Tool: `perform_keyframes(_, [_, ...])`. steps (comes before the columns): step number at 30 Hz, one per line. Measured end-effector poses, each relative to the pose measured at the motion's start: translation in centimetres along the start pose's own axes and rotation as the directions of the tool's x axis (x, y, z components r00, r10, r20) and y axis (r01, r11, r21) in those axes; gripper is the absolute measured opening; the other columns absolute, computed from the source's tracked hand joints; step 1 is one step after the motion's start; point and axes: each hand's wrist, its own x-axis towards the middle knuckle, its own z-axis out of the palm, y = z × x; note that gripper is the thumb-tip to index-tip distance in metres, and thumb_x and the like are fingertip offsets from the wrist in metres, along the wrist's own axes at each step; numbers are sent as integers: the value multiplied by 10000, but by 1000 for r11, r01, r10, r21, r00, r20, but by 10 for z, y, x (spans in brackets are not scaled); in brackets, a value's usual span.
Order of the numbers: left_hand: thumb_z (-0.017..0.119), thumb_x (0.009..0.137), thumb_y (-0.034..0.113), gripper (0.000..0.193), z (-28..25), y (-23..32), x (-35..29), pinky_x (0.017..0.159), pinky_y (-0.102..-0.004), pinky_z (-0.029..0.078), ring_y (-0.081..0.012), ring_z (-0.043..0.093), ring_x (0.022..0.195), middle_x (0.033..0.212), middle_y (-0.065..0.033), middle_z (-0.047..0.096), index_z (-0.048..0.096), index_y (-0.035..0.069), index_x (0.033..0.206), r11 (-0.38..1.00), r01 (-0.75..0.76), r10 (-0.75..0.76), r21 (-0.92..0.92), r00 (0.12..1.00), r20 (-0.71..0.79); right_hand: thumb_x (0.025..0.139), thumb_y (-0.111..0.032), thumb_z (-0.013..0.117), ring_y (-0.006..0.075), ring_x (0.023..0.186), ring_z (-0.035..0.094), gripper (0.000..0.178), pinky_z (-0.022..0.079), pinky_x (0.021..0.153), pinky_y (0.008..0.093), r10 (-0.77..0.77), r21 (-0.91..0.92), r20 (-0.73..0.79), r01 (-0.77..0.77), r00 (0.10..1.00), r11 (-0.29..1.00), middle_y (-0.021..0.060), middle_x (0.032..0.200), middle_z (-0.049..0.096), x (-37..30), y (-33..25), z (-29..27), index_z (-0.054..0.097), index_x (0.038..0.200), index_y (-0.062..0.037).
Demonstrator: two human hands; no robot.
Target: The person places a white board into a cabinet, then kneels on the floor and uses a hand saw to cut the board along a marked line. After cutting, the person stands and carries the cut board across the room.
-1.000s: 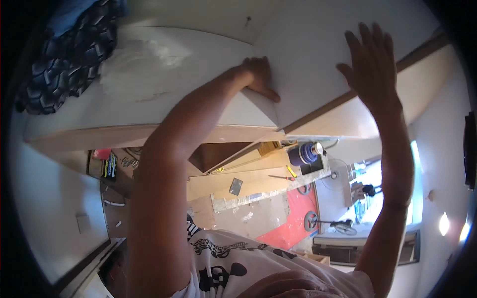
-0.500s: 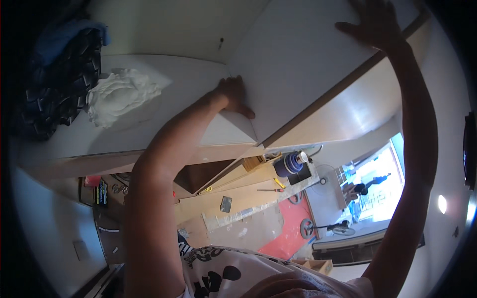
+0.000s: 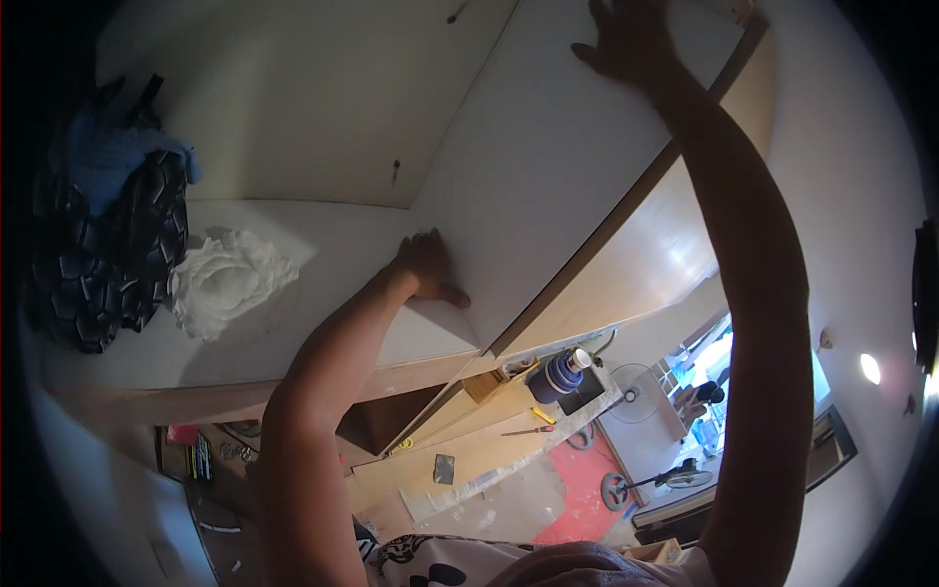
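My left hand (image 3: 428, 269) presses down at the inner corner of a white shelf (image 3: 352, 254), its thumb stretched toward the upright panel. It holds nothing. Higher up, my right hand (image 3: 628, 41) lies with fingers spread against the white side panel (image 3: 553, 127), near the panel's dark front edge. Left of my left hand, a crumpled white cloth or paper bundle (image 3: 233, 282) rests on the shelf. Beside it is a black quilted bag (image 3: 108, 264) with a blue cloth (image 3: 112, 161) on top.
Below are a worktop with wooden boards (image 3: 489, 440), a blue jug (image 3: 560, 377), a screwdriver (image 3: 528, 430) and a small dark plate (image 3: 444, 470). A standing fan (image 3: 685, 474) is on the floor; a person (image 3: 699, 399) shows by the bright window.
The view has tilted upward, so the shelf and worktop sit lower in the picture. Both hands stay against the cabinet; my right hand appears farther left in view.
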Motion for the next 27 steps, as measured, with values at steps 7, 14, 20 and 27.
perform_keyframes(7, [687, 558, 860, 1330, 11, -9, -2, 1028, -505, 390, -424, 499, 1220, 1322, -317, 491, 432, -210, 1306, 999, -19, 26, 47, 987, -161, 908, -593, 485, 414, 1474, 193, 788, 86, 1192, 604, -81, -11, -7, 81, 997, 997, 201, 1568, 314, 23, -6, 8, 418, 1472, -47])
perform_keyframes(14, [830, 511, 724, 1374, 2, -3, 4, 1076, -498, 366, -438, 444, 1295, 1364, -337, 455, 299, -211, 1366, 1000, 2, -2, -16, 1000, -29, 908, -563, 491, 403, 1485, 176, 767, 56, 1186, 623, -95, 25, 47, 94, 994, 995, 192, 1583, 293, 68, -48, 26, 416, 1481, -60])
perform_keyframes(20, [806, 528, 739, 1389, 4, -2, -1, 1103, -495, 321, -447, 433, 1298, 1359, -347, 450, 274, -226, 1375, 998, -1, -5, -63, 996, -92, 916, -553, 475, 398, 1494, 161, 758, 39, 1200, 589, -49, 33, -25, 50, 999, 998, 192, 1596, 273, 94, -70, 49, 407, 1491, -63])
perform_keyframes(27, [803, 531, 733, 1357, 8, -4, -4, 1100, -498, 315, -441, 437, 1283, 1347, -342, 453, 299, -222, 1353, 999, -10, 5, -47, 995, -97, 923, -489, 479, 398, 1474, 221, 711, 82, 1207, 561, -65, 24, -90, 67, 994, 997, 195, 1578, 311, 108, -103, 79, 440, 1462, -28])
